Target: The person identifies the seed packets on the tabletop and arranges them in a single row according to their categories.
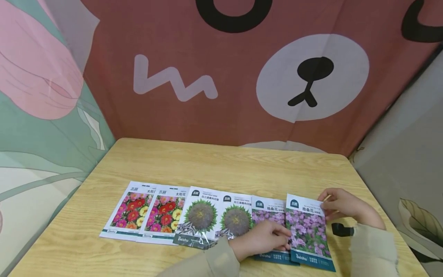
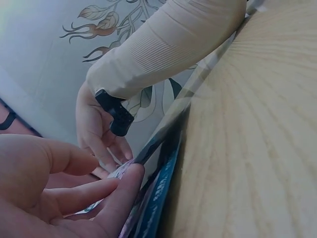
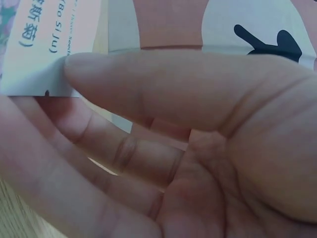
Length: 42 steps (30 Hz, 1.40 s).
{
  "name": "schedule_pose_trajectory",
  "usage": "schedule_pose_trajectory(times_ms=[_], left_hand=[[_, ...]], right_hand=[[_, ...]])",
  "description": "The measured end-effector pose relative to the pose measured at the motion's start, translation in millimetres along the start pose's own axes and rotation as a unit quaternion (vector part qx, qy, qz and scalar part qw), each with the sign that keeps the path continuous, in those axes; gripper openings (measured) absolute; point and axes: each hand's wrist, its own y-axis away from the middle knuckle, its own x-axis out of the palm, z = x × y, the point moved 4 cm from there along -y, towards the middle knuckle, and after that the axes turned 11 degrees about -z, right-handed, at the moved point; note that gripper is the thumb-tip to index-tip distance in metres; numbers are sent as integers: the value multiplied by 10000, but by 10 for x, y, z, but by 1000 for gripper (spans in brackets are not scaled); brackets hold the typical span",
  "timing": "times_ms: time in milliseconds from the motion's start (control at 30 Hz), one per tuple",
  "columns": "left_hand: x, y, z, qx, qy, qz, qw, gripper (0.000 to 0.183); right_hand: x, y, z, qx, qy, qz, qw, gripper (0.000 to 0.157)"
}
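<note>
My right hand (image 1: 349,206) pinches the upper right corner of the rightmost seed packet (image 1: 308,231), printed with purple flowers. In the right wrist view, the thumb lies over the packet's white corner (image 3: 44,74) with fingers beneath. At that packet's left edge, my left hand (image 1: 263,238) holds on with its fingertips. The left wrist view shows these fingertips (image 2: 130,181) at the edge, the packet's lower part tilted off the table. A second purple-flower packet (image 1: 277,257) lies just left of it, partly covered by my left hand.
Left along the row lie two sunflower seed packets (image 1: 200,215) (image 1: 237,217) and two with red, pink and yellow flowers (image 1: 129,211) (image 1: 164,213), edges overlapping. The wooden table (image 1: 221,165) meets a red cloth backdrop (image 1: 166,119). A black device (image 1: 342,229) sits at my right wrist.
</note>
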Motion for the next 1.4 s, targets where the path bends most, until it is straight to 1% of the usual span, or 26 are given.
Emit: schedule_pose_trajectory(times_ms=[133, 233, 400, 567, 733, 900, 1000, 1400], left_hand=[[8, 10, 3, 63, -174, 183, 9997, 26], [11, 10, 11, 127, -254, 230, 9993, 26], [14, 2, 26, 156, -258, 186, 9994, 26], [9, -5, 36, 209, -396, 180, 9988, 27], [1, -8, 57, 118, -419, 228, 9988, 28], [-2, -13, 58, 31, -422, 262, 9988, 28], [-5, -13, 56, 12, -437, 276, 9987, 28], [8, -14, 34, 228, -633, 146, 9976, 28]], right_hand=[[17, -15, -33, 46, 71, -45, 10000, 15], [38, -30, -37, -21, 143, -52, 9999, 14], [75, -69, -53, -31, 313, -142, 9994, 10], [86, -115, -94, -14, 395, -185, 9990, 9], [100, -146, -120, -37, 379, -158, 9992, 8], [123, -138, -95, -116, 290, -121, 9994, 7], [128, -137, -72, -102, 335, -169, 9992, 7], [164, -151, -40, -105, 599, -338, 9976, 7]])
